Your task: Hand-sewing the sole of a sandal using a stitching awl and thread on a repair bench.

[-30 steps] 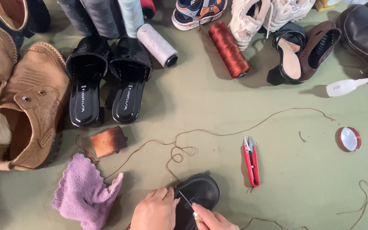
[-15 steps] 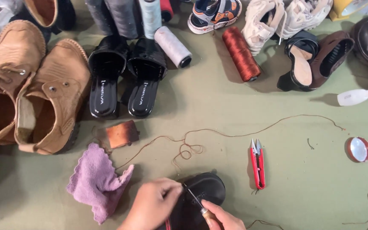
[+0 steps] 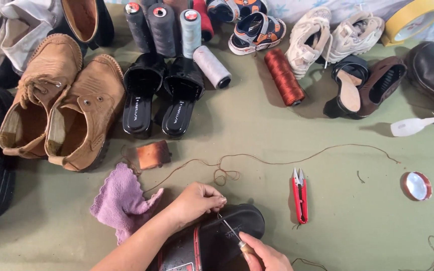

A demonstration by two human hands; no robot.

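Green desk point(image 3: 257, 130) crowded with shoes: left hand point(image 3: 197, 200) pinches thread on the black shoe point(image 3: 227, 236), right hand point(image 3: 262, 256) at five o'clock grips the awl point(image 3: 229, 232), whose point could slip and prick those fingers.

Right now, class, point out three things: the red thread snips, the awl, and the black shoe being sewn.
red thread snips point(image 3: 300, 200), head view, on the red handle.
awl point(image 3: 229, 232), head view, on the metal shaft.
black shoe point(image 3: 244, 226), head view, on the sole near the toe.
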